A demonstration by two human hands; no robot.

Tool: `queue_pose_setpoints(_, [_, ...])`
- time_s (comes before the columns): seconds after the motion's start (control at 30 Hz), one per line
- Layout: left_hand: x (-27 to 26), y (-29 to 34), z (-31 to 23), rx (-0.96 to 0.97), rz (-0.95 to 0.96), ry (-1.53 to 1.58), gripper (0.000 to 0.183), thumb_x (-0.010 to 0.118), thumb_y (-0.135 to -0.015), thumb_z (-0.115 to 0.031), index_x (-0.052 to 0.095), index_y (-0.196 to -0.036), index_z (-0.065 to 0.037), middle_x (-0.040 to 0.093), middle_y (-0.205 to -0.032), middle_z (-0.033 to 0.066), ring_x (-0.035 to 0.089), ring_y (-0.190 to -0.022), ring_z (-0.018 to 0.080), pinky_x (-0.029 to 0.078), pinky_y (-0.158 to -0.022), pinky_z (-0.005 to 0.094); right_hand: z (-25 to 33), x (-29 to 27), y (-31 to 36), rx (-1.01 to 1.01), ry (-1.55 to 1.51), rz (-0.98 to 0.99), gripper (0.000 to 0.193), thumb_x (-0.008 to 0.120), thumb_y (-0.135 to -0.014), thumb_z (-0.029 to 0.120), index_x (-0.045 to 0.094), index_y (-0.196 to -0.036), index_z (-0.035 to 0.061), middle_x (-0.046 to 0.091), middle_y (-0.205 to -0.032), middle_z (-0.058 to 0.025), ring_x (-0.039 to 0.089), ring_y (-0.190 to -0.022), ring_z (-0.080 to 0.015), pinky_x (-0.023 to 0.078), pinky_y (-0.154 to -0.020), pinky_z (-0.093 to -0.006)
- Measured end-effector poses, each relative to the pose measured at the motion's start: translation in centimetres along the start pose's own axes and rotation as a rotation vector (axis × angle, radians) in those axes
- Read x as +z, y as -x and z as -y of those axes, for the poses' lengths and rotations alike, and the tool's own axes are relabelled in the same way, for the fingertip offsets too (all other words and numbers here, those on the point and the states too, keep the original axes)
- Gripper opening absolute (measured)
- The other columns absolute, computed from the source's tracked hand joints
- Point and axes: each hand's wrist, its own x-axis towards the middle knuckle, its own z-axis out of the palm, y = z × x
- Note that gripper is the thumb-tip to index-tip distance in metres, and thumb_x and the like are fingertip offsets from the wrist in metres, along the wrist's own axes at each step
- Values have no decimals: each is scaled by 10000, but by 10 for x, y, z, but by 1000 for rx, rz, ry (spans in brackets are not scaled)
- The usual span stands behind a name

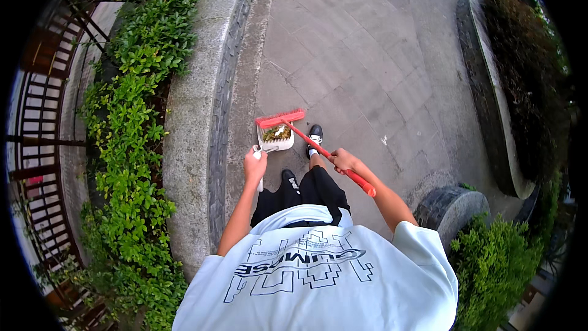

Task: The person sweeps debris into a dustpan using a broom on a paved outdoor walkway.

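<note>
Grey stone paving [361,67] stretches ahead and to the right. On the left it is edged by a straight stone planter wall [197,116] holding leafy shrubs [144,43]; a curved planter wall [495,110] bounds the far right, and a rounded stone wall end [453,208] stands nearer, beside the right elbow.

The hands are apart, each closed around a handle. The left hand [255,164] grips the white handle of a dustpan [278,145], whose tray sits just beyond that hand, near the planter wall. The right hand [346,160] is clamped on the red pole of a broom [315,146], which slants forward and left so that its head lies across the dustpan's far edge. The right shoe [315,136] is just beside the tray.

Brown and green leaves [277,133] in the dustpan are partly covered by the broom head. Whether the tray touches the ground is hard to tell. The black fisheye rim cuts off the outer plants.
</note>
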Motion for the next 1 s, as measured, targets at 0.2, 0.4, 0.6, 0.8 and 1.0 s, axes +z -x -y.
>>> queue_pose_setpoints(0.2, [2, 0, 10, -339, 300, 351, 241, 545, -799, -234, 501, -934, -39, 552, -613, 77, 548, -495, 136, 445, -401, 242, -17, 69, 58, 3, -729, -75, 156, 525, -824, 101, 507, -713, -8, 449, -498, -8, 412, -372, -78, 337, -317, -220])
queue_pose_setpoints(0.4, [-8, 7, 5, -389, 372, 382, 303, 540, -806, -281, 508, -921, -3, 555, -621, 79, 548, -472, 138, 411, -373, 238, -29, 105, 65, -43, -1110, -76, 113, 530, -796, 21, 468, -705, 1, 426, -519, 15, 384, -384, -45, 304, -319, -187])
queue_pose_setpoints(0.6, [5, 0, 1, -335, 406, 335, 187, 515, -810, -211, 490, -801, -26, 542, -600, 59, 461, -414, 96, 383, -357, 229, -39, 93, 85, -82, -1361, -3, 104, 478, -810, 27, 439, -714, 14, 419, -560, 24, 385, -401, -31, 324, -337, -173])
queue_pose_setpoints(0.8, [24, -4, -10, -342, 502, 400, 69, 492, -787, -101, 440, -775, -58, 439, -610, 14, 402, -445, 75, 346, -360, 223, -63, 76, 84, -165, -2129, 528, 170, 421, -825, 65, 376, -661, 66, 386, -552, 23, 373, -400, -27, 364, -353, -161])
queue_pose_setpoints(1.0, [60, -16, -69, -363, 567, 413, 101, 501, -771, -81, 401, -780, -85, 383, -625, -4, 364, -443, 65, 319, -365, 206, -78, 55, 98, -545, -2441, 669, 51, 398, -796, 34, 370, -753, 29, 380, -564, 5, 387, -404, -48, 398, -371, -171])
